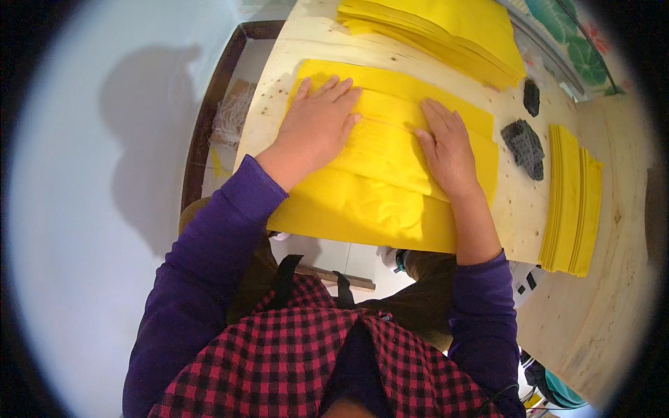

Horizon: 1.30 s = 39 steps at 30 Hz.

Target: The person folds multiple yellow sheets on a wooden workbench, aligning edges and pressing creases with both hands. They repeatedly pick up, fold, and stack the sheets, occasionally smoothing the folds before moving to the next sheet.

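A sheet of yellow fabric point(380, 164) lies spread over the wooden table, with fold lines running across it. Its near edge reaches over the table's front edge toward my lap. My left hand point(318, 118) presses flat on the upper left part of the cloth, fingers stretched out. On the right side, my right hand point(449, 150) rests on the same fabric with its fingers extended and thumb apart. Neither hand grips anything. The cloth between the hands is slightly wrinkled.
A thick stack of yellow fabric point(446, 31) lies at the table's far side. Folded yellow strips point(571, 202) sit at the right, near a dark grey mesh bundle point(524, 148) and a small black object point(531, 97). Pale plywood point(272, 97) shows at left, beside a white wall point(90, 244).
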### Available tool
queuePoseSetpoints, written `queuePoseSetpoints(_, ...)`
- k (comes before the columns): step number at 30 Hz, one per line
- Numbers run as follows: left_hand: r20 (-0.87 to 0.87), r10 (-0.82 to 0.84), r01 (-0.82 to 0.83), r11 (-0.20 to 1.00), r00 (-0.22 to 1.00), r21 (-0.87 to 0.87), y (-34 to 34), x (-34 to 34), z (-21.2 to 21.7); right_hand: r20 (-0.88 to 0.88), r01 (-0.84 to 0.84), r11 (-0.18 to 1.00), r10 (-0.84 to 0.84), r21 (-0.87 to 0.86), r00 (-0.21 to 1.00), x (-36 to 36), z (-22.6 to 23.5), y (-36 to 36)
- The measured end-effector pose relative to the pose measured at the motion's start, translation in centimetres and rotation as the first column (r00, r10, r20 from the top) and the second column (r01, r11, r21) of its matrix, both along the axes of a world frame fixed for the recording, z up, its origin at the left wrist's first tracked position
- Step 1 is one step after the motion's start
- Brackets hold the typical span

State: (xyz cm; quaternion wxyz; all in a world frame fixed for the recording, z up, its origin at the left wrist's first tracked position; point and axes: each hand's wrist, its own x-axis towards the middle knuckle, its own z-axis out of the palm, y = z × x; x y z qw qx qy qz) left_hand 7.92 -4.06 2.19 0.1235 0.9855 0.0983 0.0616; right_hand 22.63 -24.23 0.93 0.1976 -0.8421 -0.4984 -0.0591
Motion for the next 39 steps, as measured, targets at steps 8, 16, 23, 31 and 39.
queuePoseSetpoints(8,0.118,-0.176,0.166,0.982,0.977,0.091,-2.3,0.4,-1.0,0.017,-0.004,1.000,0.004,-0.012,1.000,-0.3,0.1,0.2)
queuePoseSetpoints(16,0.091,-0.168,0.162,0.985,0.982,0.065,-2.3,0.0,-2.2,0.001,-0.019,1.000,0.019,0.013,1.000,-0.3,-0.1,0.0)
queuePoseSetpoints(23,0.144,-0.141,0.133,0.989,0.980,0.063,-1.9,-0.1,-1.9,0.015,-0.003,1.000,0.003,0.001,1.000,-0.5,0.0,0.1)
queuePoseSetpoints(31,0.282,0.172,-0.112,0.969,0.944,-0.219,5.7,0.3,-0.5,0.021,-0.021,1.000,0.020,0.020,1.000,-0.4,-0.2,-0.1)
queuePoseSetpoints(39,0.014,0.142,-0.142,0.990,0.990,-0.007,5.4,2.9,-0.6,0.005,-0.001,1.000,0.001,0.001,1.000,-0.5,-0.1,0.1)
